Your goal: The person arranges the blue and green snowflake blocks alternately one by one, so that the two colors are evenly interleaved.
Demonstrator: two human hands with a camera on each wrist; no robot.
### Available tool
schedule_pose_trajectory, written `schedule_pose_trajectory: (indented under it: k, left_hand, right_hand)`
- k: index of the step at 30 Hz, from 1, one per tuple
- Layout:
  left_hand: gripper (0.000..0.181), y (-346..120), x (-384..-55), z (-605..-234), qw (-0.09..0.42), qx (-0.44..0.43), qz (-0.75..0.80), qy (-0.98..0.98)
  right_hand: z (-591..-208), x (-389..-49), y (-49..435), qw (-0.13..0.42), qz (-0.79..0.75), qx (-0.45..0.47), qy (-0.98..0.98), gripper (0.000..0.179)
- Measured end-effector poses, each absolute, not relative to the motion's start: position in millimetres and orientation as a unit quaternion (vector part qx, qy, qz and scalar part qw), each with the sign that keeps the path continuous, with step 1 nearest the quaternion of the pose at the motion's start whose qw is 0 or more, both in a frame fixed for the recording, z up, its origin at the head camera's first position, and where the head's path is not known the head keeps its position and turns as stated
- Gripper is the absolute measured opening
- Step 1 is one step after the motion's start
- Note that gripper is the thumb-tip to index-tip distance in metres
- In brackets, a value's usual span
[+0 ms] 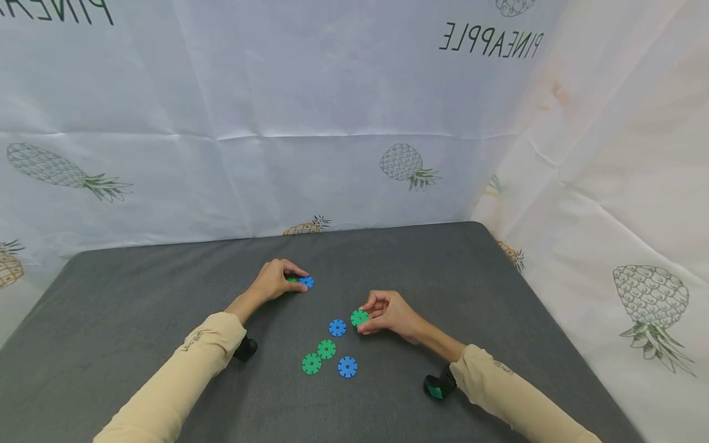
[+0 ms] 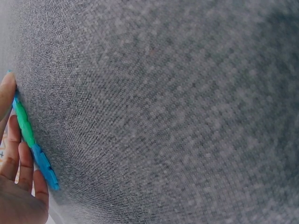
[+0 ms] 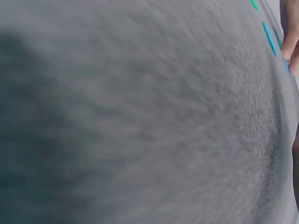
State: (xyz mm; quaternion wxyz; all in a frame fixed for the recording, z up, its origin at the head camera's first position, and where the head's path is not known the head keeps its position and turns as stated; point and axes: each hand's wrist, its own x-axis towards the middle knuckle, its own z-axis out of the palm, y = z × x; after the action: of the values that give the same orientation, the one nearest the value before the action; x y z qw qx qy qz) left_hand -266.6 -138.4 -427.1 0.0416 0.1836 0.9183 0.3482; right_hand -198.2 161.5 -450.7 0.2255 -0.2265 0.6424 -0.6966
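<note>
My left hand is at the far middle of the table, thumb and fingertips gripping a blue notched disc. A green disc adjoins it under the hand, and the left wrist view shows blue on both sides of the green in one row. Nearer the middle, my right hand pinches a green notched disc at its edge between thumb and fingers. Just left of that lies a blue disc on the table.
Two green discs lie edge to edge nearer the front, with another blue disc to their right. The dark grey cloth-covered table ends at a white pineapple-print curtain behind and at the right.
</note>
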Motion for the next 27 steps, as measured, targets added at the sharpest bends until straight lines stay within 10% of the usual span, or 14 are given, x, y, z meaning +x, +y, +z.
schedule_pose_trajectory:
  k: [27]
  left_hand:
    - [0.026, -138, -268, -429, 0.034, 0.18, 0.348, 0.919]
  right_hand:
    - [-446, -263, 119, 0.203, -0.704, -0.14, 0.666, 0.028]
